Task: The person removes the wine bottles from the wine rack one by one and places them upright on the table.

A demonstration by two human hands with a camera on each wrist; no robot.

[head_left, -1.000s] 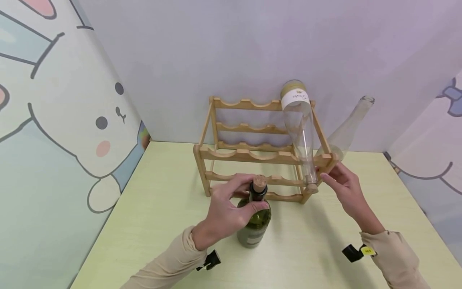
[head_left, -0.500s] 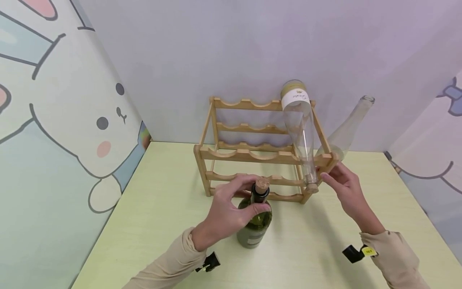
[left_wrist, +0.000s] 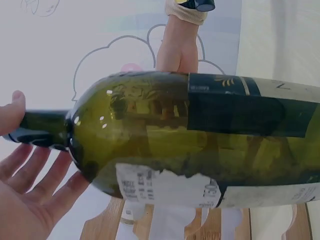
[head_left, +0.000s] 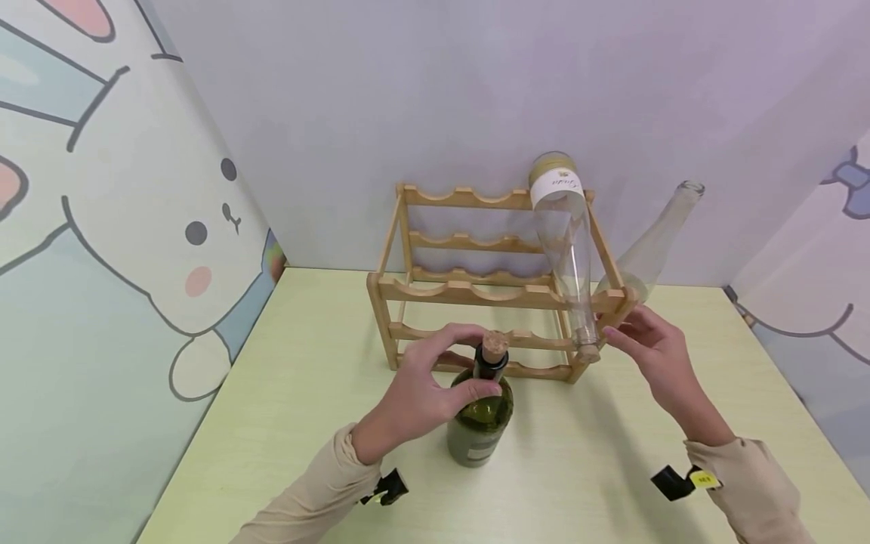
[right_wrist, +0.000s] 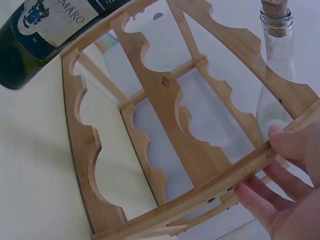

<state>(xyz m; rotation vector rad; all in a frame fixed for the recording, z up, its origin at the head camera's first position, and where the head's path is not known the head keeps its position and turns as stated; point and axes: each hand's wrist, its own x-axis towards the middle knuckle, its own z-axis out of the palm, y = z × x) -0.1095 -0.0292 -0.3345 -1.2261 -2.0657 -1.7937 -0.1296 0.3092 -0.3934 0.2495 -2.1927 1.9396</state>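
Note:
A dark green wine bottle (head_left: 479, 434) with a cork (head_left: 495, 346) in its mouth stands on the table in front of the rack. My left hand (head_left: 424, 389) holds it round the neck, thumb on the near side. In the left wrist view, the bottle's torn white label (left_wrist: 167, 187) faces the camera. At the right, my right hand (head_left: 655, 351) grips the front right post of the wooden wine rack (head_left: 469, 293). The right wrist view puts its thumb on top of the post, fingers underneath.
A clear corked bottle (head_left: 574, 249) lies in the rack's top right slot, neck toward me. Behind the rack's right side stands another clear bottle (head_left: 652, 245), its mouth uncorked. The rack sits near the back edge of the pale table (head_left: 285, 423), close to the wall (head_left: 408, 91).
My left hand has shifted slightly left, with a wider gap showing between its palm and the bottle neck. The bottle's top has leaned a little right. The rack stays put.

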